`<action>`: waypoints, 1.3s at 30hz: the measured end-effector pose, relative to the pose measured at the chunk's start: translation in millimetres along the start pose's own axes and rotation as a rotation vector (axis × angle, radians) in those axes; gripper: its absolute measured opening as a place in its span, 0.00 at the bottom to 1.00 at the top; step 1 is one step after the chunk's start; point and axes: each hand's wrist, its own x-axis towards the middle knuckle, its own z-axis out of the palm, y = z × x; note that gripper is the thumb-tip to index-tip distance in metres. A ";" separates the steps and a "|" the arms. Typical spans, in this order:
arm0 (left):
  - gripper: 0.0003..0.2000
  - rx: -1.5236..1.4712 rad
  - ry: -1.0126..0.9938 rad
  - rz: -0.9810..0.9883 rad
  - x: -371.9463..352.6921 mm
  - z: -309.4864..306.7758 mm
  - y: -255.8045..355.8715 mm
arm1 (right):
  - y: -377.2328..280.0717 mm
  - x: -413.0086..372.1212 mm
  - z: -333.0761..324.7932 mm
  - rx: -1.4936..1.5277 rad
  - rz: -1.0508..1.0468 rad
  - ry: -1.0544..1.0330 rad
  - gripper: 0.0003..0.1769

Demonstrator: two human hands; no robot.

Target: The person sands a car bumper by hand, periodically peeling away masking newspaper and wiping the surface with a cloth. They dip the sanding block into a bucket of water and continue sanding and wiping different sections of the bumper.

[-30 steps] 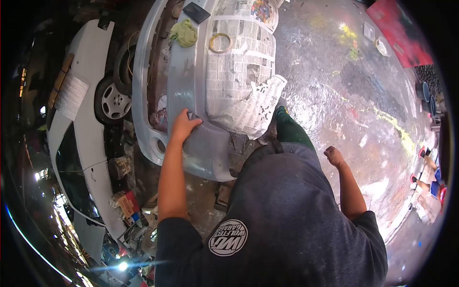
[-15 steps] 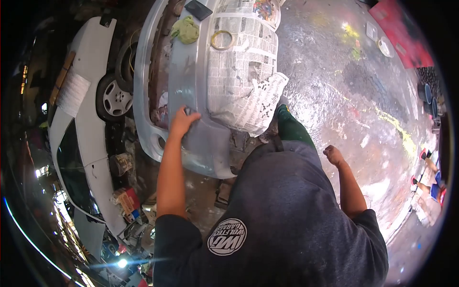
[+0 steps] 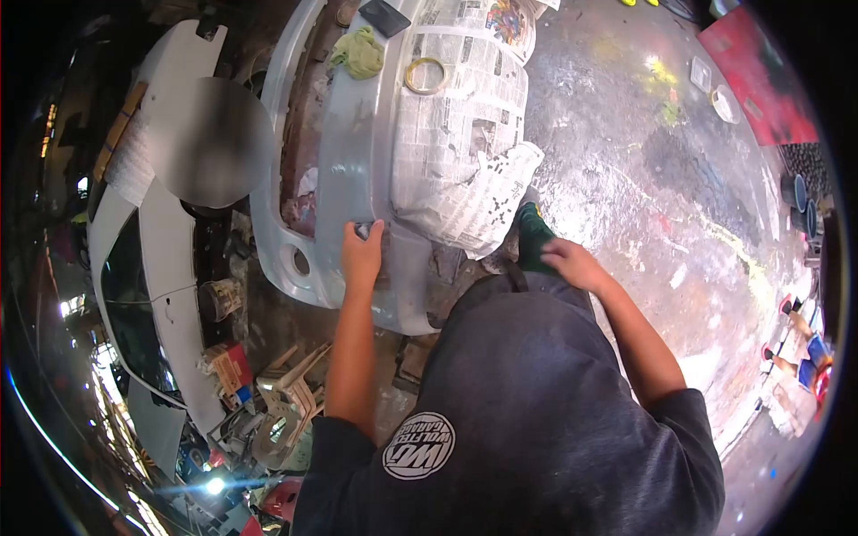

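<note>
And the right hand (image 3: 574, 263) is coming in while the left hand (image 3: 362, 259) is staying on the bumper (image 3: 344, 165)!

Closest to the body, the right hand is making the news: no longer hanging out wide, it is now hovering by the green trouser leg (image 3: 534, 237), fingers curling; whether that grip is holding anything cannot be told. So the contact is seemingly resting with one hand alone.

Farther out, the left grip is closing partway around a small dark pad (image 3: 363, 230), pinching it between thumb and fingers at the bumper's near end. Newspaper (image 3: 447, 125) is running alongside. Farther still, a tape roll (image 3: 407, 82) is sitting on that paper, while a green cloth (image 3: 359, 54) and a dark block (image 3: 384, 18) are lying on the bumper.
</note>
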 end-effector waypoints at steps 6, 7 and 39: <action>0.29 -0.430 -0.002 -0.080 -17.6 -10.9 20.4 | -175.0 86.0 88.5 -0.252 -0.826 -0.098 0.41; 0.29 -0.511 0.000 -0.099 -17.7 -10.1 20.3 | -187.5 89.7 101.5 -0.280 -0.823 -0.103 0.46; 0.09 -0.810 0.418 -0.334 -24.1 95.9 228.9 | -279.1 272.2 -109.3 0.375 -0.001 -0.852 0.19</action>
